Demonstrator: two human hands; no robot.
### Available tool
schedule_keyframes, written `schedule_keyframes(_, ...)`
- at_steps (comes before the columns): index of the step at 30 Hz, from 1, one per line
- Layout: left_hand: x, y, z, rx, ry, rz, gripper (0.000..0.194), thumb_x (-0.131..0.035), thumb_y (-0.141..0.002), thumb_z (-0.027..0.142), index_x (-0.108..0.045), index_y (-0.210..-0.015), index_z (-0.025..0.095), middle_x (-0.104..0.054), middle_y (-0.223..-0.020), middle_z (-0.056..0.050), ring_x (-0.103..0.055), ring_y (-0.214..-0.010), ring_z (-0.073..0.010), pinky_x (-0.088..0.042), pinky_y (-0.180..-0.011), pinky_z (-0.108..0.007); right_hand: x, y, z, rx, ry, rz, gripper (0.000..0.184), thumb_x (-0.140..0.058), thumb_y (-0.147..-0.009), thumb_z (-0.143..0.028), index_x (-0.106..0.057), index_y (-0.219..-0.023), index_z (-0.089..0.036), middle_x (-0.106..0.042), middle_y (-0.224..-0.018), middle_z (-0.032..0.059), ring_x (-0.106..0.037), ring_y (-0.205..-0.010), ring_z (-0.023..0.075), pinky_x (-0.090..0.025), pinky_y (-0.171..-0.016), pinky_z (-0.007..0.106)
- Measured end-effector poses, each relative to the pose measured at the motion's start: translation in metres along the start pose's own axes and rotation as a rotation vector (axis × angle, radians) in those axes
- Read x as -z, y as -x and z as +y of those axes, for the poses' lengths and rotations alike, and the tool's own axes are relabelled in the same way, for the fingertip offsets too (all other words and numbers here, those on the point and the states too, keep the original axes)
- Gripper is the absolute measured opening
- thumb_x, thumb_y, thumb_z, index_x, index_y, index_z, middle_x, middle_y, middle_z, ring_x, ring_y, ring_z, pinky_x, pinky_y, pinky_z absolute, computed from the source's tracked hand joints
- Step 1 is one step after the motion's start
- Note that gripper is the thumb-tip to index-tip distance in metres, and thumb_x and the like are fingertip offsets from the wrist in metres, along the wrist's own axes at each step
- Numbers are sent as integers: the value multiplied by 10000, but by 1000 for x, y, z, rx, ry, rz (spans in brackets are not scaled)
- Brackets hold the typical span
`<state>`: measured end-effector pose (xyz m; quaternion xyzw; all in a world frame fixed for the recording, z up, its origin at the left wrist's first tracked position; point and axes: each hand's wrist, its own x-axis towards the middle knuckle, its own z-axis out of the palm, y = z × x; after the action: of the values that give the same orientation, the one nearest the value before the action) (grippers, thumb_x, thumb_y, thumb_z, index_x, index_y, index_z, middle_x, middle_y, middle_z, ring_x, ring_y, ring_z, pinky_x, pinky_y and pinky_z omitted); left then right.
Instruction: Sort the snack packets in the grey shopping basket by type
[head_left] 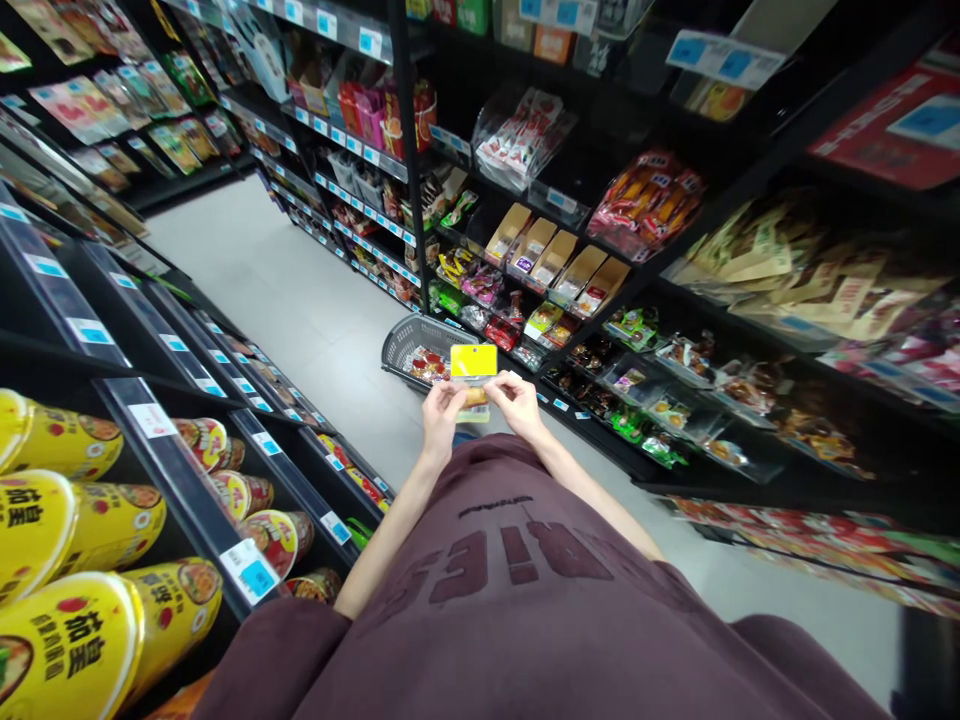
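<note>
Between my two hands is a small snack packet (474,362) with a bright yellow top card, held up in front of my body. My left hand (444,405) pinches its left edge, and my right hand (516,402) pinches the right edge. The lower part of the packet is pale, with something golden-brown in it; its print is too small to read. Just beyond the packet, a grey shopping basket (405,345) stands on the floor by the shelf foot. Several clear-wrapped items with red parts (426,364) lie inside it.
Snack shelves (540,290) with bins and open cardboard boxes (551,255) line my right side. On the left, close by, a shelf holds yellow noodle cups (67,640). A pale floor aisle (247,270) runs ahead to more racks (112,110).
</note>
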<state>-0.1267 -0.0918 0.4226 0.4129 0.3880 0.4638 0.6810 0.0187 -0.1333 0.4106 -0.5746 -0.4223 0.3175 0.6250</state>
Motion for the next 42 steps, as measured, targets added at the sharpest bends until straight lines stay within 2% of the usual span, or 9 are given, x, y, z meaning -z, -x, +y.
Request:
schedule_keyframes(8, -1, 1, -2, -39, -32, -19, 141, -723, -789, 280, -640, -848, 183, -678, -850, -2, -645, -845, -141, -503, -828, -262, 1, 5, 0, 82, 70, -20, 220, -711, -851, -404, -698, -778, -197, -594, -743, 12, -507, -645, 138, -397, -592, 280)
schedule_keyframes(17, -1, 0, -5, -69, -49, 10, 135, -721, -800, 288, -654, -834, 177, -664, -836, -2, -629, -818, -128, -497, -800, -243, 1, 6, 1, 60, 67, -40, 259, -711, -847, -454, -700, -793, -202, -615, -777, 20, -547, -670, 149, -445, -613, 288)
schedule_keyframes(31, 0, -1, -7, -67, -69, 32, 110, -685, -798, 276, -623, -799, 185, -628, -807, 8, -597, -788, -125, -481, -768, -232, -1, 7, -1, 71, 47, -67, 199, -714, -856, -386, -700, -788, -199, -593, -758, 9, -529, -665, 140, -409, -611, 282)
schedule_keyframes(42, -2, 1, -4, -49, -63, 19, 107, -691, -790, 262, -624, -814, 182, -633, -838, -3, -605, -817, -131, -485, -794, -248, 0, 6, -1, 29, 79, -69, 272, -700, -851, -460, -682, -790, -196, -584, -761, 7, -511, -642, 134, -412, -598, 275)
